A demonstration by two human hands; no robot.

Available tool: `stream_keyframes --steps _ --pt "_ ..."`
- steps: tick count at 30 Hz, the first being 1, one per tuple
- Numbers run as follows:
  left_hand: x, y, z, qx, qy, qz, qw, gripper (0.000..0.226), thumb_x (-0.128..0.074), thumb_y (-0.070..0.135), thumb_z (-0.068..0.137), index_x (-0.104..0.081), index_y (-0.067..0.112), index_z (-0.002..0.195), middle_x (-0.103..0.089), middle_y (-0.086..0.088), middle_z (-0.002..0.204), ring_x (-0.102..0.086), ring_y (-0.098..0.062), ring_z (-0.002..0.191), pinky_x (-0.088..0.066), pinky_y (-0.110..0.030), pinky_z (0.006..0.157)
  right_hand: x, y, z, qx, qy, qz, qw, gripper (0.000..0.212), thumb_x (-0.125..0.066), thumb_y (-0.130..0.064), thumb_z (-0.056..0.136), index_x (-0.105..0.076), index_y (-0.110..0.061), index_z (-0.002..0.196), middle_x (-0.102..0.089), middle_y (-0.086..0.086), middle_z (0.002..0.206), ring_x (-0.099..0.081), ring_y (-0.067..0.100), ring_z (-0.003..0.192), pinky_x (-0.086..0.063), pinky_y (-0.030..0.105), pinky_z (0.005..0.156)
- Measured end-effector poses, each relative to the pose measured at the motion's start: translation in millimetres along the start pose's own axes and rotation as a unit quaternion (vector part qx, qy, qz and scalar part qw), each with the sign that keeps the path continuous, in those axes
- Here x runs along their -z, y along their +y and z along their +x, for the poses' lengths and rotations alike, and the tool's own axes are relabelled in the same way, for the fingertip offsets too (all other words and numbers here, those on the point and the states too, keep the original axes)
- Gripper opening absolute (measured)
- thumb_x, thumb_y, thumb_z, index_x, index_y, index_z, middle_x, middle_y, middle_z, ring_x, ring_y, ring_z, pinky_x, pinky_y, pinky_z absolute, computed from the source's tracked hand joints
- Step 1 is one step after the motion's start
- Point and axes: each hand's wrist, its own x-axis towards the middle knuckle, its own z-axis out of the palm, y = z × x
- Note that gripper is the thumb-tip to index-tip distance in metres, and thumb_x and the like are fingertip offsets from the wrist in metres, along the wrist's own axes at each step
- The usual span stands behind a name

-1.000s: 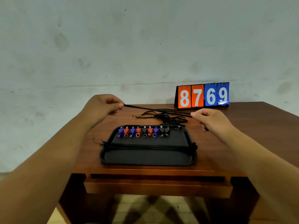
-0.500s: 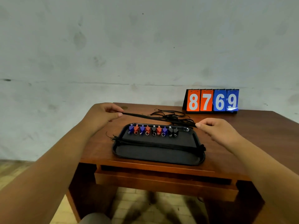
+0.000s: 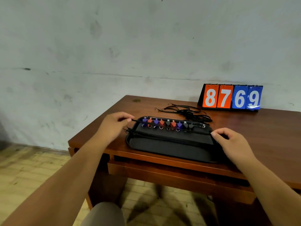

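Note:
A black tray (image 3: 171, 148) lies on a brown wooden table (image 3: 268, 128). Along its far side stands a row of several blue, red and black whistles (image 3: 167, 123) with metal rings. A black cord (image 3: 171, 128) is stretched across the tray just in front of them. My left hand (image 3: 114, 126) pinches its left end at the tray's left edge. My right hand (image 3: 231, 142) pinches the right end at the tray's right edge. A second black cord (image 3: 162, 137) lies across the tray nearer to me.
A tangle of loose black cords (image 3: 187, 111) lies behind the tray. A flip scoreboard reading 8769 (image 3: 231, 97) stands at the back of the table by the wall. Tiled floor (image 3: 32, 168) lies to the left and below.
Both hands have lowered the stretched cord from above the tray's far edge down onto the tray, in front of the whistles. The camera view has turned left and down.

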Motion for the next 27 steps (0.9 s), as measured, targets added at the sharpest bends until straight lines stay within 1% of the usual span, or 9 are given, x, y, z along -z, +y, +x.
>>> stream_keyframes --steps 3,6,10,13,15,17,20,23,27 --pt "-4 -8 -1 -0.013 0.012 0.01 1.0 0.02 -0.07 0.021 0.103 -0.082 0.036 0.106 -0.075 0.02 0.111 -0.065 0.0 0.107 -0.048 -0.026 0.097 -5 3 0 0.013 0.008 -0.008 1.0 0.011 -0.069 -0.037 0.104 -0.077 -0.035 0.096 -0.074 -0.015 0.106 -0.066 0.006 0.096 -0.048 0.03 0.075" --pt "-8 -16 -4 -0.012 0.02 -0.006 1.0 0.015 -0.075 0.022 0.099 -0.081 0.035 0.104 -0.076 0.017 0.105 -0.069 -0.002 0.099 -0.05 -0.021 0.086 -6 3 0 0.026 0.008 -0.027 0.999 0.01 -0.071 -0.033 0.102 -0.077 -0.037 0.094 -0.071 -0.022 0.107 -0.063 0.001 0.098 -0.044 0.023 0.076" --pt "-11 -20 -4 -0.003 0.016 -0.009 1.0 0.011 -0.079 0.024 0.097 -0.082 0.034 0.102 -0.077 0.016 0.102 -0.071 -0.005 0.098 -0.052 -0.023 0.085 -5 7 1 0.023 -0.003 -0.033 0.999 0.01 -0.074 -0.034 0.101 -0.077 -0.035 0.092 -0.072 -0.014 0.097 -0.061 0.006 0.079 -0.041 0.029 0.067" --pt "-13 -20 -3 0.003 0.012 0.003 1.0 0.011 -0.077 0.024 0.099 -0.081 0.034 0.104 -0.076 0.015 0.103 -0.068 -0.004 0.098 -0.049 -0.022 0.082 -5 9 0 0.026 -0.006 -0.04 0.999 0.009 -0.074 -0.034 0.101 -0.077 -0.036 0.092 -0.072 -0.015 0.1 -0.062 0.006 0.082 -0.042 0.029 0.067" --pt "-14 -22 -2 0.01 0.009 0.004 1.0 0.012 -0.076 0.025 0.1 -0.08 0.035 0.103 -0.075 0.015 0.104 -0.067 -0.005 0.099 -0.05 -0.025 0.086 -5 8 -1 0.026 -0.009 -0.048 0.998 0.007 -0.075 -0.034 0.1 -0.077 -0.036 0.094 -0.071 -0.015 0.104 -0.062 0.004 0.086 -0.042 0.026 0.068" --pt "-14 -24 0 0.022 0.005 0.007 1.0 0.011 -0.074 0.028 0.101 -0.081 0.037 0.103 -0.075 0.016 0.106 -0.067 -0.004 0.102 -0.05 -0.025 0.084 -5 8 0 0.027 -0.017 -0.054 0.998 0.005 -0.076 -0.034 0.1 -0.078 -0.036 0.095 -0.07 -0.015 0.107 -0.062 0.003 0.091 -0.043 0.024 0.072" --pt "-14 -24 0 0.03 0.011 0.022 0.999 0.014 -0.068 0.031 0.104 -0.081 0.037 0.107 -0.075 0.019 0.109 -0.066 -0.001 0.104 -0.047 -0.02 0.08 -7 8 1 0.034 -0.03 -0.065 0.997 0.006 -0.076 -0.034 0.099 -0.078 -0.037 0.094 -0.068 -0.013 0.108 -0.062 0.002 0.098 -0.044 0.025 0.079" --pt "-16 -25 2 0.029 0.016 0.044 0.998 0.015 -0.066 0.031 0.105 -0.08 0.035 0.107 -0.074 0.018 0.11 -0.065 -0.003 0.105 -0.046 -0.02 0.08 -7 9 0 0.023 -0.018 -0.05 0.998 0.007 -0.074 -0.036 0.1 -0.078 -0.035 0.095 -0.067 -0.007 0.109 -0.062 0.006 0.096 -0.045 0.024 0.078" --pt "-17 -26 2 0.035 0.006 0.046 0.998 0.012 -0.068 0.033 0.104 -0.08 0.035 0.106 -0.076 0.015 0.107 -0.068 -0.007 0.102 -0.05 -0.024 0.08 -6 9 0 0.01 -0.015 -0.042 0.999 0.012 -0.068 -0.037 0.103 -0.079 -0.034 0.098 -0.067 -0.007 0.114 -0.062 0.008 0.096 -0.045 0.025 0.074"
